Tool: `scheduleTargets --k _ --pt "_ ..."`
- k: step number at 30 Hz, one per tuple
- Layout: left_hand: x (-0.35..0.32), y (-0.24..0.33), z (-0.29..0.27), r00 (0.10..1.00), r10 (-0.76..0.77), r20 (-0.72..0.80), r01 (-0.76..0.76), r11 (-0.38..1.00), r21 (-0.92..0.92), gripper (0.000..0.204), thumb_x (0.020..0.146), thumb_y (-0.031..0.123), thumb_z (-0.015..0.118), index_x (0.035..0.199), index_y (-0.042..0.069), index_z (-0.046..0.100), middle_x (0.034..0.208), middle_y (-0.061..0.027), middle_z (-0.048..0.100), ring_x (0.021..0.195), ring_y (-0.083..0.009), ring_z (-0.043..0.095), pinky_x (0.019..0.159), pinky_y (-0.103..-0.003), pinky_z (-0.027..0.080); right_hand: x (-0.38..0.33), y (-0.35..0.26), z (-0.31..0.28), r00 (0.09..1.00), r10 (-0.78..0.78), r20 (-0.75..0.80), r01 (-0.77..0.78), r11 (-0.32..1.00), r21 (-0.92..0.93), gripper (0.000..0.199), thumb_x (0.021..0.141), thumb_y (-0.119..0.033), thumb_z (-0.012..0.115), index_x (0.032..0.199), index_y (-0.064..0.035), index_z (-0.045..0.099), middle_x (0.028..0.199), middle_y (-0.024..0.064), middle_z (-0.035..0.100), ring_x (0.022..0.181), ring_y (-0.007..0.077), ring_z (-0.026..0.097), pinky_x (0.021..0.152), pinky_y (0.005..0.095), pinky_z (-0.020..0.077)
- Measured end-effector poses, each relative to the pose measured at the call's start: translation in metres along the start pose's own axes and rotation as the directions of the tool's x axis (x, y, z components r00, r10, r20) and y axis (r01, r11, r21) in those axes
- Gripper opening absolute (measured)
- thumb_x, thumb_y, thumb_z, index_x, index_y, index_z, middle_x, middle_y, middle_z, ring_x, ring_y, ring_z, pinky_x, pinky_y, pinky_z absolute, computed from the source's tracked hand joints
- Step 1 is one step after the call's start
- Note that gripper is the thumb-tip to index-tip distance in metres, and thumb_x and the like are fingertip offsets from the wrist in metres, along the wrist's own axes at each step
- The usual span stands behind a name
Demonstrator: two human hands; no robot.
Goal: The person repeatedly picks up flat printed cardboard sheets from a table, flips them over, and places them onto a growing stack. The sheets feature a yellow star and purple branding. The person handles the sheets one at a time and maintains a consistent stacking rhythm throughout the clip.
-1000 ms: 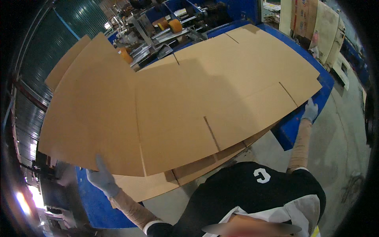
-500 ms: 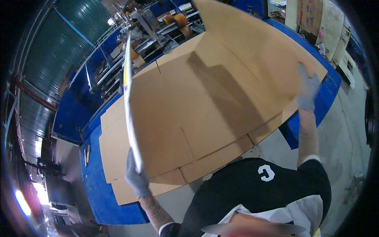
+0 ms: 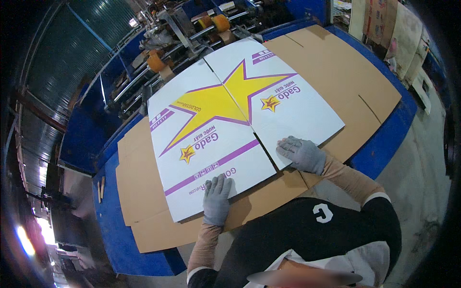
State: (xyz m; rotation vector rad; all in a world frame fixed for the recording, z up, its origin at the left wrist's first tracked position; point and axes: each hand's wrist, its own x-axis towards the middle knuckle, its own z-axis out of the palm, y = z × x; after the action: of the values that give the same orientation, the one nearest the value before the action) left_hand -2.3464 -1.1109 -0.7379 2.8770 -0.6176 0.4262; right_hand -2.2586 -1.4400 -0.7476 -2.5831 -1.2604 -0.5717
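A white cardboard box blank (image 3: 216, 165), printed with a large yellow star and purple bands, lies folded with two panels meeting at a seam. It rests on a larger brown cardboard sheet (image 3: 144, 192). My left hand (image 3: 217, 199), in a grey glove, lies with fingers stretched on the near edge of the left panel. My right hand (image 3: 302, 152), gloved the same way, presses flat near the front corner of the right panel, beside the slot. Neither hand grips anything.
A blue metal table (image 3: 108, 225) carries the cardboard. Beyond it stands a machine with shafts and orange rollers (image 3: 221, 22). Two thin sticks (image 3: 101, 188) lie at the table's left. Cardboard and pale sheets (image 3: 382, 21) stand at the far right.
The raised panels have come down, showing their white printed side. My left hand has let go of the upright panel's edge; my right hand has moved left and nearer. Both now lie on the blank.
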Motion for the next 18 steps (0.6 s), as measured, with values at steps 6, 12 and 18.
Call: scheduleTargets --k 6,12,18 --pt "-0.003 -0.020 0.035 0.998 0.021 -0.059 -0.015 0.995 0.102 0.043 0.079 0.001 0.048 0.120 0.008 0.055 0.129 -0.0150 0.053 0.120 -0.0339 0.049 0.104 -0.049 0.033 -0.010 0.014 0.040 0.999 0.010 -0.043 -0.012 0.999 -0.040 0.048 0.077 -0.026 0.059 0.121 -0.0063 0.053 0.128 0.0141 0.054 0.117 0.0301 0.052 0.101 0.0407 0.0412" --pt "0.034 -0.055 0.053 0.997 -0.077 0.010 0.073 0.976 0.204 0.054 0.077 0.005 0.052 0.131 0.013 0.048 0.136 -0.0125 0.046 0.125 -0.0312 0.043 0.102 -0.048 0.035 0.030 0.042 0.095 0.988 0.121 -0.093 -0.127 0.990 -0.063 0.053 0.076 -0.029 0.061 0.122 -0.0053 0.052 0.132 0.0131 0.051 0.119 0.0316 0.050 0.104 0.0398 0.0367" --pt "0.020 -0.050 0.046 0.967 -0.202 -0.154 0.209 0.977 0.035 0.059 0.078 0.014 0.061 0.133 0.005 0.043 0.135 -0.0173 0.045 0.124 -0.0340 0.043 0.101 -0.043 0.038 0.054 0.053 0.118 0.825 0.492 -0.279 -0.534 0.840 -0.098 0.067 0.083 -0.036 0.059 0.134 0.0019 0.038 0.142 0.0208 0.037 0.131 0.0332 0.036 0.110 0.0396 0.0272"
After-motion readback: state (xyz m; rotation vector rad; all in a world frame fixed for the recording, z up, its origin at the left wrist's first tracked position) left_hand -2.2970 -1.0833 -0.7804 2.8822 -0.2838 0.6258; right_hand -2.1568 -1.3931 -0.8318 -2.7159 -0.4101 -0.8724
